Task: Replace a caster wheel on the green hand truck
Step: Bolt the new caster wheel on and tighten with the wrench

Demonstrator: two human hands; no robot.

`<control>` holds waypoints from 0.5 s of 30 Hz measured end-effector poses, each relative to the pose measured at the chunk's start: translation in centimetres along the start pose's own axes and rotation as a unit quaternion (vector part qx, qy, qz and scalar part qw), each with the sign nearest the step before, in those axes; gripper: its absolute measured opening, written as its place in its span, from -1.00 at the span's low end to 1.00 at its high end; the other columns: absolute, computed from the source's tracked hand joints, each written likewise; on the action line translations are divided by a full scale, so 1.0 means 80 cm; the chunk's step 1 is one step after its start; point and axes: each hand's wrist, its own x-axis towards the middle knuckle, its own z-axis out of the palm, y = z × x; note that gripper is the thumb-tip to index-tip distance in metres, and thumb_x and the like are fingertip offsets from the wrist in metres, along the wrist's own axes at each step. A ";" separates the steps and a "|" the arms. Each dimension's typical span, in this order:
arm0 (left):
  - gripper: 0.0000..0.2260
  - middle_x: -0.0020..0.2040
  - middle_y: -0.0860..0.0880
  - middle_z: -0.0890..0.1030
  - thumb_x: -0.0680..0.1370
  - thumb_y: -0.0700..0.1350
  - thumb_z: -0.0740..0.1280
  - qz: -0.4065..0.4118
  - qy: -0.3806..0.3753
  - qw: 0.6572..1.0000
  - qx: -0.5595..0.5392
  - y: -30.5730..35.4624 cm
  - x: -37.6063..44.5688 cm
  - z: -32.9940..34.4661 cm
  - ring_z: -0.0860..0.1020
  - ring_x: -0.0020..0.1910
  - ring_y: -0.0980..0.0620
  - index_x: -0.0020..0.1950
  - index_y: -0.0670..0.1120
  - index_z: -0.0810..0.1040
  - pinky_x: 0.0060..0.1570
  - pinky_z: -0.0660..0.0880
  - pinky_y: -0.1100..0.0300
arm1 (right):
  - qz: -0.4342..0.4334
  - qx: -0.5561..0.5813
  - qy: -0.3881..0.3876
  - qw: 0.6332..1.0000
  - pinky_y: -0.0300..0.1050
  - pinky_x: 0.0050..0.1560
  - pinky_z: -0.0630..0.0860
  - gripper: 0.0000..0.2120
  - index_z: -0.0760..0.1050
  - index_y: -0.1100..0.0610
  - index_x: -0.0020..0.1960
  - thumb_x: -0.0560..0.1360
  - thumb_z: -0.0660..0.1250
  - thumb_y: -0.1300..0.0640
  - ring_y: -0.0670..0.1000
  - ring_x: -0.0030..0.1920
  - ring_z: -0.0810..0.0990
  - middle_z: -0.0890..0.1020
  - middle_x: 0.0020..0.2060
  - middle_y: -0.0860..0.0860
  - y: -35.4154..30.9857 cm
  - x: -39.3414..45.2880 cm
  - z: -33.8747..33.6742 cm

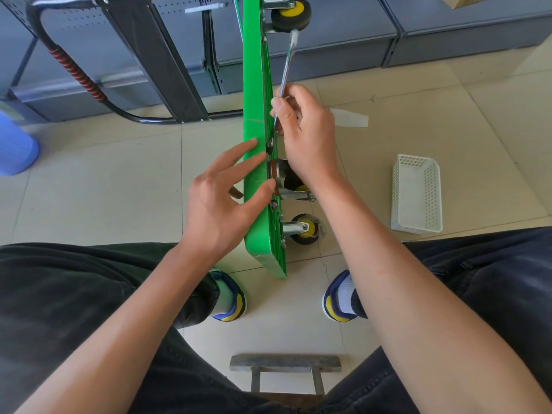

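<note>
Blue bin [16, 144] is sitting at far left on the tiled floor, next to the truck's black handle [71, 70] lying against grey shelving. The left hand [222, 201] is pressing on the green deck [257, 130] with fingers straight and spread, holding nothing, just bracing the deck, which is standing on edge between the person's shoes. The right hand [301, 130] is gripping a wrench [285, 79], thumb and fingers curled round the shaft, its lower end sitting at a bolt on the deck's underside just above the caster [291, 182]. That caster is mounted on the underside, partly hidden behind the right wrist. A second caster [304, 229] is showing just below it, a third [291, 14] at the top of the frame. Cannot tell whether the bolt is being loosened or tightened. A white basket [416, 194] is lying on the floor to the right, well apart from the truck.

Handling guess: deck is looking stiff plastic, light enough to tip, so bracing the flat face is making sense. Caster is looking like a steel fork with a rubber wheel, rigid, swivelling; best held by the fork, not the wheel.
</note>
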 end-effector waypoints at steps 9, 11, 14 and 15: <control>-0.63 0.42 0.08 0.52 0.55 0.05 0.38 0.000 -0.003 1.000 -0.001 -0.001 0.000 0.000 0.51 0.33 0.21 0.34 -0.02 0.62 -0.09 0.63 0.14 | 0.056 -0.019 -0.040 0.997 -0.23 -0.27 0.46 -0.81 0.59 0.15 -0.02 0.67 0.26 0.09 -0.07 -0.26 0.60 0.67 -0.24 0.01 0.009 0.030 0.022; -0.63 0.42 0.08 0.52 0.55 0.04 0.39 0.000 -0.002 1.000 -0.001 0.000 0.000 0.000 0.51 0.33 0.21 0.34 -0.01 0.61 -0.09 0.63 0.16 | 0.111 -0.003 -0.042 0.993 -0.15 -0.18 0.57 -0.79 0.61 0.13 -0.02 0.66 0.26 0.06 -0.09 -0.21 0.64 0.69 -0.20 -0.02 0.018 0.035 0.025; -0.64 0.41 0.09 0.52 0.55 0.03 0.40 0.000 0.000 1.000 -0.002 0.000 -0.001 0.000 0.52 0.32 0.21 0.34 -0.01 0.62 -0.10 0.63 0.16 | 0.202 0.020 -0.061 0.977 -0.07 -0.17 0.55 -0.73 0.63 0.16 -0.07 0.66 0.29 0.00 -0.05 -0.28 0.62 0.67 -0.28 -0.03 0.029 0.044 0.028; -0.64 0.41 0.09 0.52 0.55 0.03 0.40 -0.001 0.000 1.000 -0.001 0.000 -0.001 0.000 0.52 0.32 0.21 0.33 0.00 0.62 -0.10 0.63 0.16 | 0.238 0.030 -0.072 0.968 -0.06 -0.19 0.53 -0.71 0.63 0.16 -0.09 0.66 0.30 -0.01 -0.05 -0.33 0.59 0.65 -0.34 -0.04 0.032 0.047 0.028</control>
